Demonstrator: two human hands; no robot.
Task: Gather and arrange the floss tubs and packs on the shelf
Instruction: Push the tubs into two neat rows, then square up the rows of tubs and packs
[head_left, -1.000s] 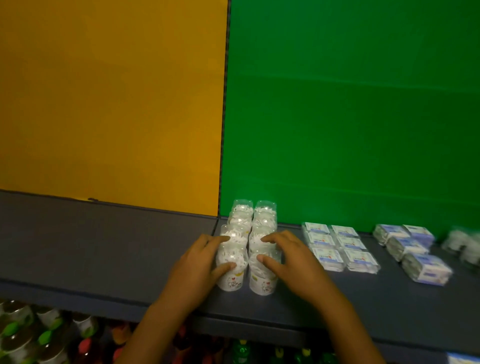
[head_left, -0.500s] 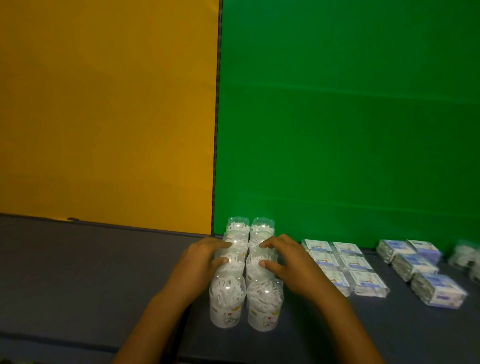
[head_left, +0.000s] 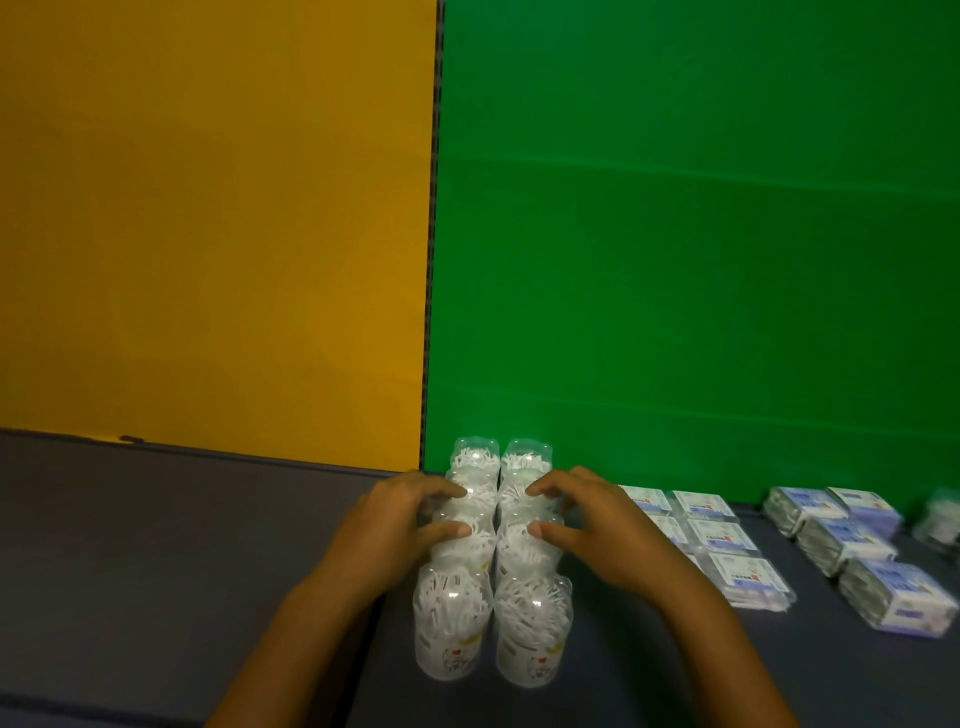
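- Two columns of clear floss tubs (head_left: 491, 545) stand in the lower centre of the frame on a dark shelf (head_left: 182, 545), their long axis running from the near edge back to the green wall (head_left: 675, 260).
- Left hand (head_left: 400, 525) and right hand (head_left: 592, 519) flank the columns at their middle, curled fingers and thumbs pressing tubs from both sides; each is equally near.
- Flat floss packs (head_left: 711, 540) lie just right of the right hand, with bulkier packs (head_left: 852, 551) further right.
- Likely next: squeezing the columns straight.

One head-worn camera looks forward and slightly down, close over the shelf (head_left: 182, 545). It faces the yellow panel (head_left: 208, 234) and green panel (head_left: 701, 234) squarely.
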